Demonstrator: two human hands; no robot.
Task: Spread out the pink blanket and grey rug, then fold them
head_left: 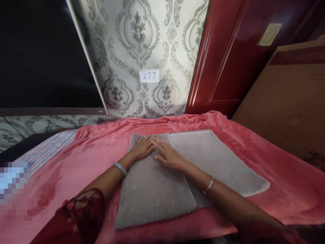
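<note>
Both hands lie flat and open, palms down, on a grey mat (154,189) at the middle of the frame. The left hand (142,148) rests on the folded upper layer near its far edge; the right hand (168,156) is just beside it, fingertips touching the left. Neither grips anything. The mat is folded, its left part doubled over, the single layer spreading to the right. It lies on a pink blanket (284,183) covering a bed. A bracelet (120,168) circles the left wrist, a watch (209,185) the right. On the patterned wall (142,40) above, a label (149,76) reads 277. A red door (228,57) stands upper right.
</note>
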